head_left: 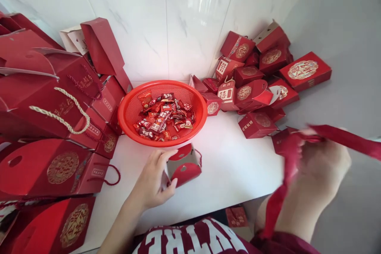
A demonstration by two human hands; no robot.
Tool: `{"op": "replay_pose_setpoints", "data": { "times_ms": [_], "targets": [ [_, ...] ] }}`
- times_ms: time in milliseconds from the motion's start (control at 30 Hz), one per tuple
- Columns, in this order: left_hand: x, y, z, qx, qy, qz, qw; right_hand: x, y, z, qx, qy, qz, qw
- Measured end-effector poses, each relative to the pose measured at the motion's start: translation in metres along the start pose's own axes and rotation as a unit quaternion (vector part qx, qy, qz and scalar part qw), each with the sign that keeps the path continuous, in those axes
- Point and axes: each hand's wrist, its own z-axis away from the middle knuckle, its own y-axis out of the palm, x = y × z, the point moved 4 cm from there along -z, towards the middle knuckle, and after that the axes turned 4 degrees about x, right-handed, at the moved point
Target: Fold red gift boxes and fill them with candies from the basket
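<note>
The left hand (pixel 157 178) grips a small red box (pixel 187 175) on the worktop (pixel 229 174), its rounded, holed flaps parted over a greyish interior. Red ribbon (pixel 275 210) crosses the blurred right hand (pixel 323 166); its grip I cannot tell.

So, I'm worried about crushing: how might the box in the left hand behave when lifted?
The box probably feels light, as only bare grey shows inside. Its walls look like thin card, so may dent. Its rounded flaps look unfastened, so could bend.
</note>
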Motion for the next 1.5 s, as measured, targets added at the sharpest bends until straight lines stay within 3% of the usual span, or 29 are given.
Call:
{"op": "replay_pose_setpoints", "data": {
  "times_ms": [67,100,167,233,333,400,500,600,700,767,800,867,933,1033,1133,1200,1267,1367,1500],
  "targets": [
    [0.007,-0.008,0.007,-0.012,0.002,0.010,1.000,-0.025,0.002,-0.022,0.092,0.053,-0.058,0.993],
    [0.011,-0.011,0.010,-0.018,-0.001,0.018,1.000,-0.034,0.001,-0.033,0.105,0.074,-0.085,0.988],
    [0.018,-0.013,0.016,-0.025,-0.011,0.039,0.999,-0.045,-0.007,-0.054,0.033,0.093,-0.140,0.985],
    [0.024,-0.013,0.021,-0.026,-0.020,0.059,0.998,-0.049,-0.018,-0.074,-0.070,0.055,-0.152,0.984],
    [0.027,-0.011,0.027,-0.040,-0.026,0.074,0.996,-0.052,-0.029,-0.098,-0.152,-0.015,-0.042,0.987],
    [0.027,-0.010,0.029,-0.051,-0.028,0.077,0.995,-0.056,-0.029,-0.110,-0.107,-0.022,0.077,0.991],
    [0.026,-0.009,0.029,-0.051,-0.033,0.064,0.996,-0.051,-0.015,-0.109,0.059,-0.028,0.197,0.978],
    [0.024,-0.007,0.026,-0.044,-0.039,0.052,0.997,-0.013,0.008,-0.077,0.120,-0.063,0.208,0.969],
    [0.022,-0.006,0.023,-0.033,-0.031,0.047,0.998,0.055,0.050,-0.024,0.195,-0.147,0.139,0.960],
    [0.020,-0.007,0.021,-0.018,-0.025,0.038,0.999,0.112,0.080,0.021,0.304,-0.303,-0.024,0.903],
    [0.019,-0.008,0.021,-0.009,-0.024,0.031,0.999,0.138,0.089,0.043,0.318,-0.379,-0.083,0.865],
    [0.019,-0.011,0.021,0.010,-0.025,0.020,0.999,0.174,0.105,0.075,0.324,-0.453,-0.139,0.819],
    [0.021,-0.014,0.023,0.019,-0.026,0.031,0.999,0.193,0.114,0.093,0.316,-0.481,-0.181,0.798],
    [0.029,-0.017,0.030,0.001,-0.030,0.113,0.993,0.198,0.124,0.098,0.316,-0.432,-0.176,0.826],
    [0.038,-0.014,0.038,-0.045,-0.077,0.205,0.975,0.185,0.134,0.097,0.375,-0.261,-0.140,0.878],
    [0.043,-0.006,0.043,-0.072,-0.137,0.240,0.958,0.176,0.142,0.103,0.427,-0.132,-0.132,0.885],
    [0.044,0.003,0.046,-0.090,-0.187,0.259,0.943,0.171,0.149,0.114,0.462,-0.055,-0.133,0.875],
    [0.044,0.016,0.048,-0.102,-0.209,0.254,0.939,0.167,0.157,0.128,0.468,-0.024,-0.164,0.868],
    [0.044,0.024,0.047,-0.091,-0.197,0.179,0.960,0.165,0.160,0.138,0.427,-0.044,-0.218,0.877]
  ]
}}
